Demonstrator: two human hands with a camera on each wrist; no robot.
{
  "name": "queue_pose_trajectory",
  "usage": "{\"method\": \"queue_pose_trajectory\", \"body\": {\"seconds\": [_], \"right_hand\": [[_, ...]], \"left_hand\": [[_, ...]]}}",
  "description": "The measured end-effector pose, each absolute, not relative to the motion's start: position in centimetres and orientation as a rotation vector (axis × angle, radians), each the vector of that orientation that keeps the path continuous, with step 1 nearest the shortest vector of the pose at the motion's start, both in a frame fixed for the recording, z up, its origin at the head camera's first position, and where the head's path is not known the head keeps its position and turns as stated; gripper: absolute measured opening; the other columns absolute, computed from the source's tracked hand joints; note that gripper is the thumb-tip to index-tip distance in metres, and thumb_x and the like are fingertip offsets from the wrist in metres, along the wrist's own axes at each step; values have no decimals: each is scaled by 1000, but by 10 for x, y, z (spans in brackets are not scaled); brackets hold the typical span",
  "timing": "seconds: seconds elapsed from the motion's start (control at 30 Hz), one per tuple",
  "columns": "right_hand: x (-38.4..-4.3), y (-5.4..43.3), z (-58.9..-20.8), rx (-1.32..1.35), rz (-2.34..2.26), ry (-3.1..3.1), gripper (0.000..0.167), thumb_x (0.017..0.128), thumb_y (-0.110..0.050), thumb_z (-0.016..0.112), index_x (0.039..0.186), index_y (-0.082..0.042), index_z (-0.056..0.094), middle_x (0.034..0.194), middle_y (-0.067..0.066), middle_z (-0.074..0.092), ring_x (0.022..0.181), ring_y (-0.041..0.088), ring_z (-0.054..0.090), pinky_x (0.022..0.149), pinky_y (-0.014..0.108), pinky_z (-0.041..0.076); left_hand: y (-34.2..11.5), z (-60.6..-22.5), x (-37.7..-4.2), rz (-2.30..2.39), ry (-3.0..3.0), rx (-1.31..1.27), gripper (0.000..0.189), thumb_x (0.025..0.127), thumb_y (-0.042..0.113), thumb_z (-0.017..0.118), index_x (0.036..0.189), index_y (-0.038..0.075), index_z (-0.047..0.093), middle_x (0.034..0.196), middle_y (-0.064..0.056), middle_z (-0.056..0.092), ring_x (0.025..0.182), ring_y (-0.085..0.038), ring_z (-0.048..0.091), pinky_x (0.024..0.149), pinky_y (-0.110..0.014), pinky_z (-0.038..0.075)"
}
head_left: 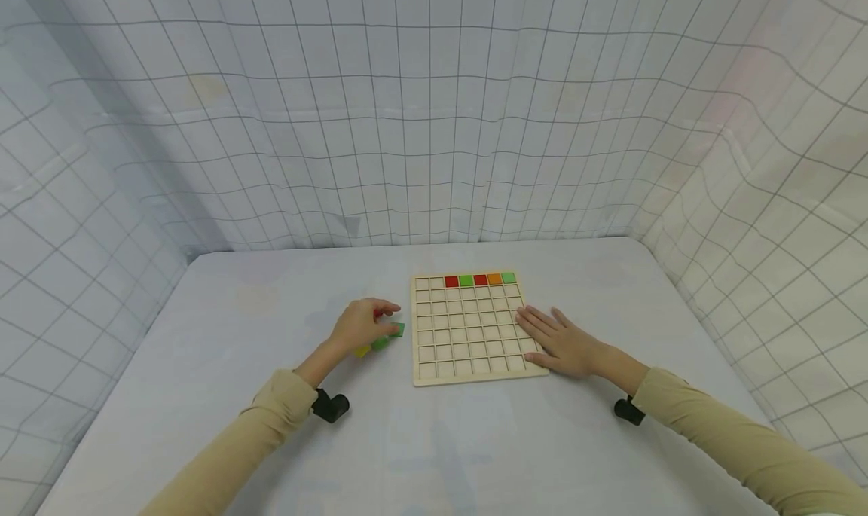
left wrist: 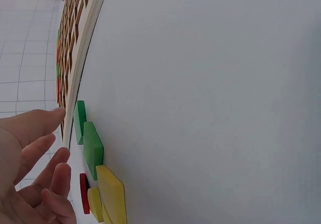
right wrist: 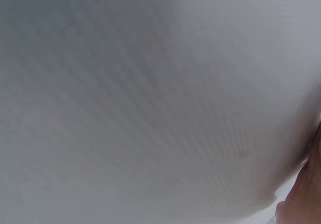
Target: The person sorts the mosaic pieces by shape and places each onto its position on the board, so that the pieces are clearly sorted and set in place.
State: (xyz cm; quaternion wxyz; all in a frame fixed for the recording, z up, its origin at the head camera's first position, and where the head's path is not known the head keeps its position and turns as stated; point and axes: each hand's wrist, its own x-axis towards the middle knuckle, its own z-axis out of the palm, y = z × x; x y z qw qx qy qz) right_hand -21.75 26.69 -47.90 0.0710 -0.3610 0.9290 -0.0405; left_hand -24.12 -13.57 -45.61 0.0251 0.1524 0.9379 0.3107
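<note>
A wooden grid board (head_left: pixel 468 380) lies on the table, with a red tile (head_left: pixel 451 282), a green tile (head_left: pixel 466 281) and several others along its far row. My left hand (head_left: pixel 358 326) hovers left of the board, its thumb and fingers apart with nothing seen between them. Beneath and beside it are green tiles (left wrist: pixel 93 151), yellow tiles (left wrist: pixel 113 194) and a red tile (left wrist: pixel 84 194), partly hidden by the hand in the head view. My right hand (head_left: pixel 564 344) rests flat with fingers stretched over the board's right edge; only a sliver shows in the right wrist view.
The white table (head_left: pixel 434 448) carries the board and loose tiles. White grid-patterned curtains (head_left: pixel 434 124) hang behind it and at both sides. Dark wrist cameras sit under the left cuff (head_left: pixel 331 406) and right cuff (head_left: pixel 629 411).
</note>
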Motion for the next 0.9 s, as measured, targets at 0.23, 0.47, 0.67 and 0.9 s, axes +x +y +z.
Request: {"method": "queue_pose_trajectory", "body": {"seconds": [0.23, 0.47, 0.67, 0.9], "right_hand": [[-218, 268, -481, -1089, -121, 2801, 72, 101, -45, 41, 154, -5, 13, 162, 13, 10, 150, 30, 9, 115, 61, 10], [-218, 267, -479, -1088, -116, 2802, 72, 101, -45, 41, 154, -5, 14, 162, 13, 10, 150, 31, 10, 115, 61, 10], [-218, 268, -479, -1082, -100, 2802, 72, 101, -47, 40, 154, -6, 13, 162, 11, 9, 150, 29, 8, 116, 60, 10], [-218, 268, -480, -1080, -111, 2799, 72, 101, -47, 40, 154, -6, 14, 162, 11, 8, 150, 29, 9, 116, 61, 9]], "left_hand": [[-137, -457, -241, 921, 2882, 465, 39, 78, 19, 79, 114, 8, 70, 108, -10, 70, 78, -14, 55, 69, -27, 44], [-138, -454, -241, 892, 2875, 442, 38, 77, 18, 80, 113, 8, 71, 108, -9, 70, 84, -17, 57, 73, -31, 47], [-137, -453, -242, 865, 2859, 453, 36, 77, 16, 80, 111, 8, 72, 106, -8, 70, 82, -16, 56, 72, -30, 46], [-136, -456, -245, 829, 2827, 429, 33, 78, 18, 79, 109, 9, 73, 108, -8, 69, 80, -14, 53, 68, -26, 42]]}}
